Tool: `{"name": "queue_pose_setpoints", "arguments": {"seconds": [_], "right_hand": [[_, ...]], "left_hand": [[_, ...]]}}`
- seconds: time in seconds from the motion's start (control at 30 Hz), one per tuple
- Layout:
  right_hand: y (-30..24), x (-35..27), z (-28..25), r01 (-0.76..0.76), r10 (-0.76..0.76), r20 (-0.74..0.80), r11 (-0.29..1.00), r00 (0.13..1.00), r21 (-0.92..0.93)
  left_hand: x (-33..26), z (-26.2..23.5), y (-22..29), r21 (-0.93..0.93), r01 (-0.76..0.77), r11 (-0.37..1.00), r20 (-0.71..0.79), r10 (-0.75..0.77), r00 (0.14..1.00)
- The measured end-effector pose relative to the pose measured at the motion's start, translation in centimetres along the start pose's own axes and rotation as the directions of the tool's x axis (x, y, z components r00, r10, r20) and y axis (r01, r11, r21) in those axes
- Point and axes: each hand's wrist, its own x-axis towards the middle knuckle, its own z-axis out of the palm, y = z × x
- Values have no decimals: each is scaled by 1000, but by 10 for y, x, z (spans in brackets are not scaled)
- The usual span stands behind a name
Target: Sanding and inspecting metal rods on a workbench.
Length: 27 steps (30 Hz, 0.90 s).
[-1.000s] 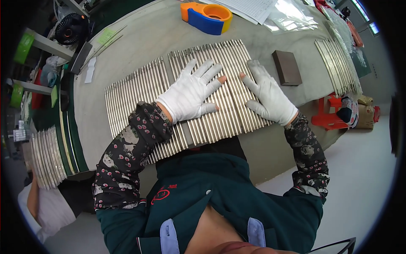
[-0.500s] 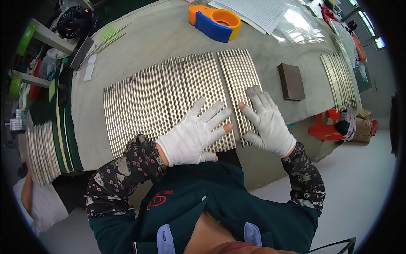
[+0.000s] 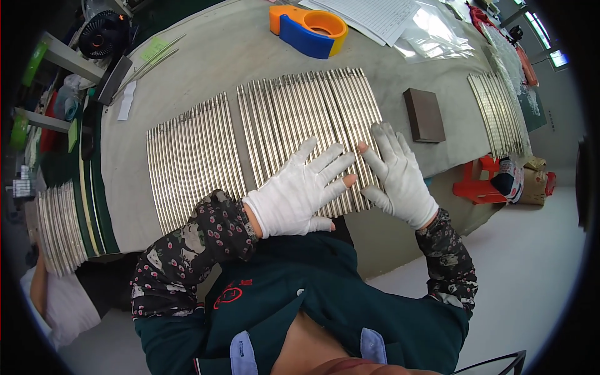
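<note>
Slim silvery metal rods lie side by side on the grey table in two groups, a left group [image 3: 194, 159] and a right group [image 3: 284, 119], with a narrow gap between them. My left hand [image 3: 303, 187], in a white glove with bare fingertips showing, rests spread over the near part of the right group. At that group's right edge lies my right hand [image 3: 400, 175], gloved alike, its fingers stretched and apart, touching the outermost rods. Neither hand grips anything. Parts of the rods are hidden under both hands.
A brown block [image 3: 425, 115] sits right of the rods. An orange and blue tape dispenser [image 3: 309, 31] and papers [image 3: 369, 15] lie at the back. More rods stand at the far right [image 3: 497, 115] and far left [image 3: 62, 228], where another person's arm [image 3: 39, 281] shows.
The rods under my left hand have slid right, closing the gap beside the right-hand rods and leaving a new gap farther left. My left hand moved slightly right with them.
</note>
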Motion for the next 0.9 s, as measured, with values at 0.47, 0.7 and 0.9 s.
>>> {"name": "queue_pose_setpoints", "arguments": {"seconds": [0.47, 0.7, 0.9], "right_hand": [[5, -9, 2, -25, 26, -73, 1000, 997, 13], [-5, -23, -9, -48, 51, -61, 998, 997, 39], [-8, -33, -3, -23, 23, -12, 1000, 1000, 4]], "left_hand": [[-4, -4, -1, 25, -14, 1000, 36, 13, 999], [8, -19, -9, 79, -12, 997, 46, 9, 999], [34, -16, -28, 178, -4, 984, 34, -2, 999]]}}
